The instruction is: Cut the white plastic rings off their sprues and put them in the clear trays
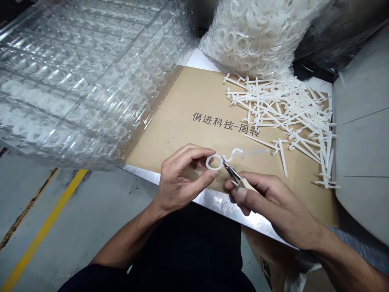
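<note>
Between the thumb and fingers of my left hand (184,176) is a translucent white plastic ring (208,167), held just above the cardboard sheet (170,125). My right hand (270,202) is closed around a pair of nippers (244,184) with pale handles. Their metal tips touch or nearly touch the right side of the ring. A curved white plastic runner piece (233,153) with a long thin stem shows just behind the tips. Whether it is joined to the ring I cannot tell.
A heap of white plastic sprues (291,109) lies right on the cardboard. Behind it stands a clear bag of white rings (249,40). Stacked clear trays (75,77) fill the left. The table's metal edge (212,200) runs in front of me; a grey panel (361,142) borders the right.
</note>
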Tool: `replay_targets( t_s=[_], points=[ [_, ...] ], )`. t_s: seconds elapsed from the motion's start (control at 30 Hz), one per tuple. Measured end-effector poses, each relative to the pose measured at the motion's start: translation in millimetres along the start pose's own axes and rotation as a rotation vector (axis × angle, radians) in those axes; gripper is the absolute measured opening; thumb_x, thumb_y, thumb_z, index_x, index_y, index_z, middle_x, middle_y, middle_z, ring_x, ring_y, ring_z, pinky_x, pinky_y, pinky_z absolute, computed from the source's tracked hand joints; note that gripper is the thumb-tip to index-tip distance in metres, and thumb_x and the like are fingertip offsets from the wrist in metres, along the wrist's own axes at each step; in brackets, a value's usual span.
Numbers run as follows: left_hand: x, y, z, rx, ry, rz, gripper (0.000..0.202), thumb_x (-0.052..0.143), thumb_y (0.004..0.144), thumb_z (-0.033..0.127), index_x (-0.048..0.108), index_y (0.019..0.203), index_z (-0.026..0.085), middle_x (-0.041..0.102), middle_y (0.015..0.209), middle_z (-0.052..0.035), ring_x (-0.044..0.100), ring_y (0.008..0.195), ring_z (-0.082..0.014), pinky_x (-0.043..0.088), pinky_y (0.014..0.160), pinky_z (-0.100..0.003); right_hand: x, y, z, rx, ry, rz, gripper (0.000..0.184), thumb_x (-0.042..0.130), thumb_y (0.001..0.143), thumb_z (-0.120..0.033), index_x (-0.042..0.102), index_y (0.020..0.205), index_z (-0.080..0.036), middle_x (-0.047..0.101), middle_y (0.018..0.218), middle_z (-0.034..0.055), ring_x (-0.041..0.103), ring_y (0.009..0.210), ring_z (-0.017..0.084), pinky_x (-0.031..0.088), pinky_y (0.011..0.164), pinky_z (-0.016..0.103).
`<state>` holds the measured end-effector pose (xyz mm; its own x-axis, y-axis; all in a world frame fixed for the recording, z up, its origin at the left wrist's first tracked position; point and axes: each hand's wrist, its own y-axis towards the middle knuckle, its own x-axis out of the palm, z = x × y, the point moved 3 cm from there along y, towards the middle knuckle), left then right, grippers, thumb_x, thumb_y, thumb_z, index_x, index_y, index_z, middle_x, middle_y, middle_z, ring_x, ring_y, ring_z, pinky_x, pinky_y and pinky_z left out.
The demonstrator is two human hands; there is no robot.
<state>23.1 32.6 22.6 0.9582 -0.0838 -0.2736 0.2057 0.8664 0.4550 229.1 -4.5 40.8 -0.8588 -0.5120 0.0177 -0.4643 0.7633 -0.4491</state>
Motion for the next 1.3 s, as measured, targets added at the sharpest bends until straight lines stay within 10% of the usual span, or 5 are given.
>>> replay_targets(
  t_s=[1.3],
  points=[
    [0.7, -1.0, 4.6, 0.004, 0.024, 0.005, 0.031, 0.079, 0.085, 0.012, 0.074, 0.116, 0.017, 0.076, 0.092, -0.0048, 0.07, 0.082, -0.0146, 0.059, 0.072, -0.027, 3.4, -1.6, -6.8, -0.09, -0.291, 0.044, 0.032, 0.043, 0.109, -0.037, 0.057, 0.084, -0.022, 0.055, 0.073, -0.0017, 0.051, 0.064, 0.015, 0.038, 0.061, 0.031]
  ],
)
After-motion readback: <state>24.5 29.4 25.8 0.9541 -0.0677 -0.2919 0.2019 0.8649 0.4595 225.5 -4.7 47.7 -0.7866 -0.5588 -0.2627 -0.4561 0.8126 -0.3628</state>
